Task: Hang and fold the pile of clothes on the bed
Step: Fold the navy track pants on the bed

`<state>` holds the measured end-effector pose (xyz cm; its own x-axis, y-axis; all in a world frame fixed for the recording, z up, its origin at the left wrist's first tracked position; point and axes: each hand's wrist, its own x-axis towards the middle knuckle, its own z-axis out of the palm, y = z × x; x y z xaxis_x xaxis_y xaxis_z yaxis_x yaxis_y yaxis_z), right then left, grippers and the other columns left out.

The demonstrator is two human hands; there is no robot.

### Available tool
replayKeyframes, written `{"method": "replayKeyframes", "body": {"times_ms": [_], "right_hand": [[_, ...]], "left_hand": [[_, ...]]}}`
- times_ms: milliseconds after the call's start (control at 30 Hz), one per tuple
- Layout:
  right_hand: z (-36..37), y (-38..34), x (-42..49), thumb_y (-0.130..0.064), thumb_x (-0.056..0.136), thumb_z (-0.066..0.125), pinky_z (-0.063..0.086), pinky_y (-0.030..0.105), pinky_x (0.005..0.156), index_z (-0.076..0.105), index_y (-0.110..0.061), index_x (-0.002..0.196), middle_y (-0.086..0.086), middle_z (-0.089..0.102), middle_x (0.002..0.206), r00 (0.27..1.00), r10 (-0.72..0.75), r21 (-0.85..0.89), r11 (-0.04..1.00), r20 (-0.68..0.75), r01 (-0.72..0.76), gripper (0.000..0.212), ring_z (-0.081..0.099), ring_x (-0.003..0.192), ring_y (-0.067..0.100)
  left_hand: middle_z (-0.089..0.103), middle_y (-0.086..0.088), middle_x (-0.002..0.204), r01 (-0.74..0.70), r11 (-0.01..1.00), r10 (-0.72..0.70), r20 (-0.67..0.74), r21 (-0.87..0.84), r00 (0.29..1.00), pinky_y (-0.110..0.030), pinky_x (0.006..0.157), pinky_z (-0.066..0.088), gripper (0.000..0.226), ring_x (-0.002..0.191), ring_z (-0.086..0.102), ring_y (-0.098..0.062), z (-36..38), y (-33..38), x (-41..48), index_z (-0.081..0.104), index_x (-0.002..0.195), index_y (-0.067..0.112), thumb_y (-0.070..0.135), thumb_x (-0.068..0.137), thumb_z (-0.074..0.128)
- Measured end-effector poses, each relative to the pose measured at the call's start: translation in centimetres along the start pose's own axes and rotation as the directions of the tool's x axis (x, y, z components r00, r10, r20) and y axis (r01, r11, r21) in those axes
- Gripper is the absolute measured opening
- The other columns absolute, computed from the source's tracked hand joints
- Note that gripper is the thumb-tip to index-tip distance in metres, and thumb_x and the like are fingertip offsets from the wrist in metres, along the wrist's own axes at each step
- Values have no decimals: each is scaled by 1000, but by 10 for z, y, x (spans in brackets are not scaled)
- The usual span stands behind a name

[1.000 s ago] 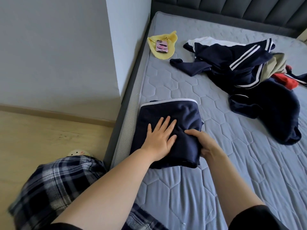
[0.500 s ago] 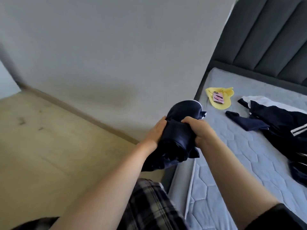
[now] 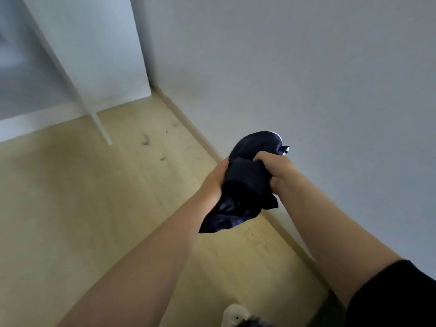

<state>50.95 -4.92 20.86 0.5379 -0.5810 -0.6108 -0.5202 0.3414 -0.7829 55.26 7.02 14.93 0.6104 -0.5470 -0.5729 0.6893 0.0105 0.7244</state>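
Far left: smooth white cabinet panel [image 3: 94,55], with pale wood floor [image 3: 70,197] below it. Centre: left hand [image 3: 215,178] and right hand [image 3: 276,171] are close together, each clamped on one side of the folded navy garment [image 3: 247,182]. It's held in the air over the floor, near the plain grey wall [image 3: 318,67]. Fabric looks soft, light and floppy, maybe slick. The loose near end sags, so grip across the folds and support underneath.

Left hand [image 3: 215,178], right hand [image 3: 276,171], 2 forearms bare; black short sleeve [image 3: 396,296] on right arm.

My view: home interior, pale wood-look floor [image 3: 70,208], plain white wall [image 3: 306,67], skirting board [image 3: 188,123], white wardrobe panel [image 3: 94,43].
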Motion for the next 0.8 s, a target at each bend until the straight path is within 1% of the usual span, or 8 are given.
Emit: {"method": "replayKeyframes", "body": {"times_ms": [133,233,333,433,500,633,733,800], "right_hand": [[53,-74,-48,-5,76,53,49,31,60,55,-10,92,7,57,72,995,66,7,998,77,-67,17,57,64,23],[90,-142,-107,-3,77,50,48,30,55,54,-9,91,7,60,72,985,124,63,989,123,-133,16,60,65,23],[127,-218,-175,-4,82,47,54,37,85,58,-8,111,6,68,104,967,200,114,969,158,-219,32,66,97,25],[166,-287,-245,-7,88,45,48,33,94,52,-11,125,2,61,128,946,233,154,950,223,-271,38,59,112,21],[195,-321,-283,-9,92,43,46,34,91,49,-11,129,4,58,130,944,196,178,952,265,-248,37,56,114,23],[253,-375,-353,-14,100,35,40,33,91,40,-5,138,9,43,146,925,68,158,978,373,-136,40,44,131,26],[301,-403,-382,-8,96,42,43,30,94,48,-8,117,7,51,137,914,93,235,951,396,-199,22,49,124,28],[334,-417,-398,-4,92,47,44,35,101,54,-4,120,9,58,129,887,145,257,925,439,-278,29,53,118,28]], "left_hand": [[73,-5,75,-5,999,9,-94,47,996,-22,50,51,42,64,70,-16,-28,85,-64,74,83,20,56,86,52],[73,-6,89,-93,989,102,-75,114,992,-31,72,54,47,83,70,-19,-36,165,-135,74,95,22,62,82,53],[72,2,103,-170,973,197,-172,158,965,-37,99,46,45,99,67,-17,-45,247,-211,72,103,30,63,76,58],[61,18,121,-480,692,564,10,539,826,-30,101,43,42,115,57,-5,-63,317,-290,50,123,46,53,82,49],[60,22,117,-525,495,634,125,692,763,-33,91,51,64,109,58,-3,-71,357,-334,39,129,48,42,72,65],[58,20,107,-250,129,797,49,960,602,-37,81,51,104,93,59,-7,-96,424,-380,32,135,32,53,45,79],[57,14,112,-42,38,887,-14,998,462,-38,88,47,90,98,58,-12,-132,467,-392,34,135,26,52,58,73],[58,8,111,34,17,925,-29,999,379,-40,92,44,79,100,57,-15,-158,492,-399,33,138,21,45,68,64]]}}
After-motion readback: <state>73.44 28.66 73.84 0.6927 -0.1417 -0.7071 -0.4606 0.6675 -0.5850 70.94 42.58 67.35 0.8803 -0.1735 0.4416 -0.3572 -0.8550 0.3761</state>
